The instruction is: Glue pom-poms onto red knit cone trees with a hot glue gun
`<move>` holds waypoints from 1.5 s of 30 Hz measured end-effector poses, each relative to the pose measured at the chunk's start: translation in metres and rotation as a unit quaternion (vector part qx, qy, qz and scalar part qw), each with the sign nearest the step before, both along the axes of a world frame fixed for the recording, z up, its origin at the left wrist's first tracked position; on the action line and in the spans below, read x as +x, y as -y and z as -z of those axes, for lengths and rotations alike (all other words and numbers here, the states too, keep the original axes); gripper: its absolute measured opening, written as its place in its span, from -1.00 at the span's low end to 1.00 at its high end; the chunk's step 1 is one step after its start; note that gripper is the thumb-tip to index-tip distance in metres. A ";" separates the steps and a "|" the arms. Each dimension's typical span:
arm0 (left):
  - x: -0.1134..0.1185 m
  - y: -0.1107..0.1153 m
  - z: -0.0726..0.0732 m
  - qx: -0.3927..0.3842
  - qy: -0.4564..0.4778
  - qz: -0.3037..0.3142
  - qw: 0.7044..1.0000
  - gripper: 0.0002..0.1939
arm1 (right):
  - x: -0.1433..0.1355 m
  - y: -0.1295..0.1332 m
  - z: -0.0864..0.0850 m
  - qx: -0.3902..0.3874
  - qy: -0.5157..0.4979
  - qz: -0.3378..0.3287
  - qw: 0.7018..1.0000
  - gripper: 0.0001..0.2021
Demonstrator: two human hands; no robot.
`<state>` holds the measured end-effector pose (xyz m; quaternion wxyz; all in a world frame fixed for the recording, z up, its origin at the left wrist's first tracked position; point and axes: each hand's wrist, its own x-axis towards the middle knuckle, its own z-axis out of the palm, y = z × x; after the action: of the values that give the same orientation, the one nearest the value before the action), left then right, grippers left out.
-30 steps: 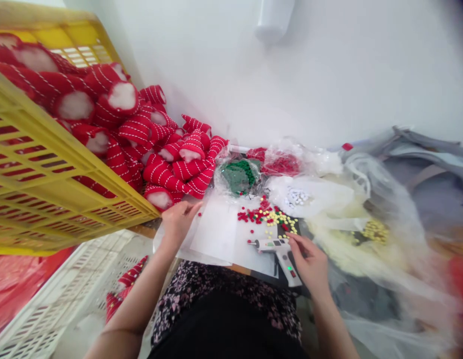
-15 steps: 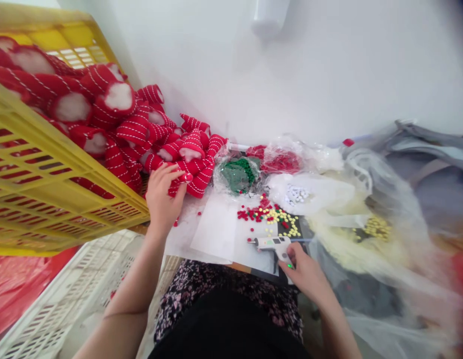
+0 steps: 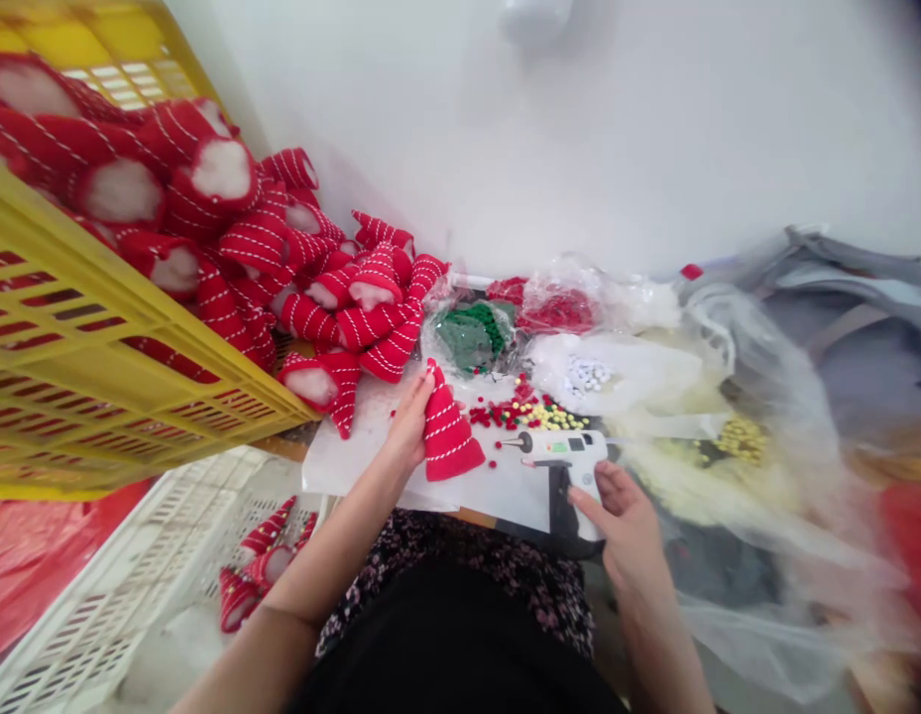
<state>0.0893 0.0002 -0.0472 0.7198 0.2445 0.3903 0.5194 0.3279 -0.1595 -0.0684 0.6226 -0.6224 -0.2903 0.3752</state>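
Note:
My left hand (image 3: pixel 411 421) is closed on a red cone-shaped stuffed piece (image 3: pixel 451 436) with white stitched stripes, its tip pointing up and away from me. To the right, my right hand (image 3: pixel 620 506) grips the handle of a white glue gun (image 3: pixel 564 448), whose metal nozzle points left toward the cone. Between and behind them lie small red pom-poms (image 3: pixel 497 412) and yellow pom-poms (image 3: pixel 553 416), scattered on the table. White paper (image 3: pixel 356 461) spreads beneath my left hand.
Many striped red cones (image 3: pixel 241 238) spill from a tilted yellow crate (image 3: pixel 133 347) at the left. Below it, a white crate (image 3: pixel 80 585) holds several cones. Bags of green pom-poms (image 3: pixel 471 337), red pom-poms (image 3: pixel 556 307) and white pieces (image 3: pixel 590 375) stand along the wall. Clear plastic (image 3: pixel 794 555) covers the right side.
My left hand has come from the pile toward the middle, bringing a red cone with it. My right hand has raised the glue gun from the table.

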 end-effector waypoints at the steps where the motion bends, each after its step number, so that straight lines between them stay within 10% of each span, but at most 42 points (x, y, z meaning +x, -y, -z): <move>1: 0.002 -0.001 0.006 -0.036 0.015 0.014 0.999 -0.67 | 0.000 0.001 0.000 -0.007 -0.018 -0.009 1.000 -0.52; 16: 0.000 -0.006 0.033 -0.151 0.084 0.100 0.980 -0.78 | -0.012 0.004 0.004 -0.017 -0.095 -0.062 0.993 -0.63; 26: 0.000 0.000 0.035 -0.063 0.079 0.104 0.989 -0.49 | -0.037 0.016 -0.007 0.026 0.225 -0.186 0.956 -0.69; 45: -0.002 0.004 0.035 -0.018 0.073 0.124 0.989 -0.40 | -0.053 0.014 -0.013 0.041 0.278 -0.185 0.942 -0.71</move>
<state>0.0869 -0.0035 -0.0824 0.8096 0.2391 0.3128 0.4354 0.2750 -0.1738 -0.0555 0.4618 -0.6109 -0.5770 0.2839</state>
